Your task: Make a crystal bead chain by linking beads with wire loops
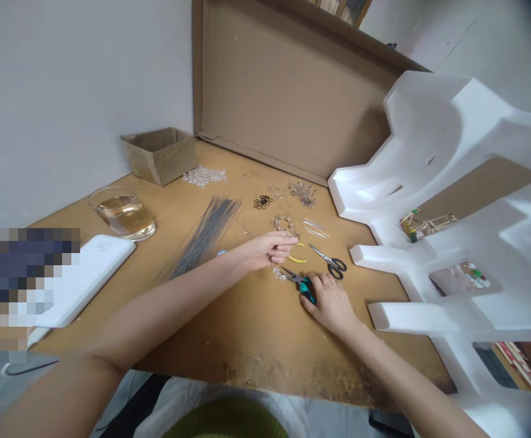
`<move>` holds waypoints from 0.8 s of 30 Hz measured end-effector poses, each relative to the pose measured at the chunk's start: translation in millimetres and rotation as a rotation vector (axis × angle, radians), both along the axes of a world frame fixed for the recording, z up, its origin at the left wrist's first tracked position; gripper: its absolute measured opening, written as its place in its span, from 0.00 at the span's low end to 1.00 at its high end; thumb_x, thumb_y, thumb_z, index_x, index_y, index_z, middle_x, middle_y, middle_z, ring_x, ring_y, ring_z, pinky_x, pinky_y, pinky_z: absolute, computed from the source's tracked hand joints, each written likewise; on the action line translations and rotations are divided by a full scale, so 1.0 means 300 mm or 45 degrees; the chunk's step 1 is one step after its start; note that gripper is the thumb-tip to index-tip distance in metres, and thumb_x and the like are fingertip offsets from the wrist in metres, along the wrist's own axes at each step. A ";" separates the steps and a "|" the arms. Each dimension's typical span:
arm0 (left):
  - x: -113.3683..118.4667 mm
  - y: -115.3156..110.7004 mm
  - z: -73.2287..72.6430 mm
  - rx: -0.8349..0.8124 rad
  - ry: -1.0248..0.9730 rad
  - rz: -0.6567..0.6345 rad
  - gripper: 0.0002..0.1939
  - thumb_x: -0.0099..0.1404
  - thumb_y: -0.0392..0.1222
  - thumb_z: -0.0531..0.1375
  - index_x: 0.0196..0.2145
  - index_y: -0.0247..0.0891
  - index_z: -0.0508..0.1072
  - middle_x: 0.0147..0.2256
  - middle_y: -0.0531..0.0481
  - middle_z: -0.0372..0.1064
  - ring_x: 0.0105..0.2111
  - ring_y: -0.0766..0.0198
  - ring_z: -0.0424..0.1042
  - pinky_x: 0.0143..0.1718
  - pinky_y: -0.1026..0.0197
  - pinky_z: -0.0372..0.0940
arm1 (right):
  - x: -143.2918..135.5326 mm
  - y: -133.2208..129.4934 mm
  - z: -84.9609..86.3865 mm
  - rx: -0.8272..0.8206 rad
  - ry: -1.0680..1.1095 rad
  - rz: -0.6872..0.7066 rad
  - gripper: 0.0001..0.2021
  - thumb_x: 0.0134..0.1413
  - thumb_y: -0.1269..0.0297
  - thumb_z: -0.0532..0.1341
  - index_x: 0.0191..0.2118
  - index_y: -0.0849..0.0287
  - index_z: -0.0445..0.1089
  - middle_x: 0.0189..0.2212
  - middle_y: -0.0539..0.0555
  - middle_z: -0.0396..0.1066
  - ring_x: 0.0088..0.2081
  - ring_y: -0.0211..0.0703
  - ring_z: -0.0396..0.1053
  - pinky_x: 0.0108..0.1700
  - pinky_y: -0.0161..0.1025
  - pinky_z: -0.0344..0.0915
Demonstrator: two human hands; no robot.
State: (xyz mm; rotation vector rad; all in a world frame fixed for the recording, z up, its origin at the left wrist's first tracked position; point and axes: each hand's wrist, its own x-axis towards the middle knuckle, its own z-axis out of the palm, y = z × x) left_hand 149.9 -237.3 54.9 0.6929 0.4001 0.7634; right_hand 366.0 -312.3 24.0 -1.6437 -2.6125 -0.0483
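Reaching in from the lower left, my left arm (pixel 169 310) slants up across the table (pixel 256 328), ending with the left hand (pixel 277 248) near the middle of the work area. My right arm (pixel 402 371) comes up from the lower right, and I have the right hand (pixel 331 304) low over the wood, back upward. On the white slab (pixel 92 274) at left I see a faint mark (pixel 103 247), too small to read. My left thumb and fingers are drawn together at the tips, beside the yellow handles (pixel 298 260); whether something thin sits between them, I cannot tell. My right fingers are curled around the teal and black grips of the pliers (pixel 308 289), whose nose points up and left, close to a few clear beads (pixel 280 274). The scissors (pixel 333 264) lie just beyond the right hand. Past my left fingertips I see a beaded ring (pixel 284 224), with black loops (pixel 262 202) farther back. The grey wires (pixel 208 234) lie between the glass (pixel 123 214) and the ring, and a bead pile (pixel 205 176) is beside the box (pixel 160 159).
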 end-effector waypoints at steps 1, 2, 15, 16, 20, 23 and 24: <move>0.006 -0.004 0.001 -0.018 -0.020 0.032 0.11 0.59 0.34 0.59 0.24 0.35 0.58 0.16 0.62 0.47 0.12 0.80 0.42 0.13 0.75 0.42 | -0.005 0.007 -0.006 0.011 0.040 0.011 0.21 0.53 0.58 0.57 0.52 0.60 0.63 0.45 0.64 0.68 0.49 0.53 0.63 0.49 0.49 0.59; 0.012 -0.008 0.002 -0.034 -0.037 0.062 0.11 0.59 0.34 0.59 0.24 0.34 0.58 0.17 0.61 0.48 0.12 0.81 0.43 0.13 0.75 0.42 | -0.010 0.016 -0.006 0.016 0.092 0.027 0.21 0.53 0.58 0.57 0.52 0.61 0.64 0.46 0.64 0.68 0.50 0.54 0.63 0.50 0.50 0.58; 0.024 -0.049 0.050 0.157 -0.187 0.614 0.09 0.60 0.37 0.59 0.28 0.34 0.61 0.20 0.60 0.53 0.16 0.79 0.49 0.20 0.72 0.50 | -0.225 0.077 0.129 -0.651 2.066 -0.139 0.11 0.53 0.57 0.59 0.38 0.56 0.74 0.31 0.52 0.73 0.24 0.34 0.65 0.26 0.34 0.63; 0.021 -0.053 0.058 0.167 -0.186 0.657 0.09 0.60 0.37 0.59 0.28 0.34 0.60 0.20 0.60 0.53 0.16 0.79 0.49 0.20 0.72 0.50 | -0.238 0.077 0.127 -0.661 2.128 -0.132 0.11 0.52 0.57 0.60 0.38 0.56 0.74 0.32 0.53 0.73 0.24 0.34 0.65 0.26 0.34 0.63; 0.020 -0.064 0.079 0.221 -0.086 0.782 0.08 0.60 0.38 0.58 0.29 0.35 0.60 0.20 0.60 0.53 0.17 0.78 0.49 0.21 0.71 0.50 | -0.267 0.084 0.128 -0.674 2.207 -0.093 0.11 0.50 0.59 0.62 0.38 0.56 0.74 0.31 0.52 0.73 0.22 0.33 0.65 0.23 0.33 0.61; 0.021 -0.066 0.081 0.337 0.067 0.741 0.09 0.59 0.41 0.58 0.29 0.36 0.60 0.19 0.60 0.54 0.18 0.76 0.52 0.23 0.69 0.52 | -0.259 0.101 0.151 -0.627 2.186 -0.101 0.11 0.50 0.58 0.61 0.38 0.57 0.73 0.26 0.49 0.71 0.18 0.30 0.61 0.20 0.31 0.57; 0.020 -0.065 0.081 0.389 0.125 0.716 0.09 0.59 0.42 0.58 0.29 0.36 0.61 0.19 0.60 0.55 0.19 0.75 0.54 0.25 0.69 0.53 | -0.252 0.107 0.163 -0.594 2.164 -0.104 0.11 0.51 0.58 0.61 0.38 0.58 0.73 0.25 0.48 0.70 0.18 0.30 0.59 0.20 0.31 0.57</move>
